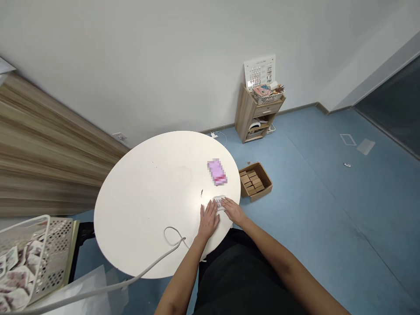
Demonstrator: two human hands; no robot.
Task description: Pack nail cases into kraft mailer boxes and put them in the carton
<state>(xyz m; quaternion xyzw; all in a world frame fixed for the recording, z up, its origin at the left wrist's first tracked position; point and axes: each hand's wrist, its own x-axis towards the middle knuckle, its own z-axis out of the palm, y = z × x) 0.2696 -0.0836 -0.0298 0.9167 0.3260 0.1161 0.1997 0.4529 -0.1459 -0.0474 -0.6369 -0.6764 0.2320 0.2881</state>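
A small clear plastic packet (219, 202) with pinkish-purple pieces in it lies flat near the right edge of the white round table (147, 188). My left hand (208, 221) rests palm down with its fingers spread, the fingertips at the packet's left side. From the right, my right hand (233, 211) reaches over the packet's edge, fingers stretched out and touching it. Fine detail of the packet's contents is too small to make out. Just beyond it on the table lies a purple-pink object (217, 171), blurred by pixelation.
A grey-white cable (151, 266) loops over the table's near edge. On the floor to the right stands a cardboard box (267, 186) of small brown boxes. A wooden cabinet (244, 116) is by the wall; a white basket (54, 258) of packets stands at left.
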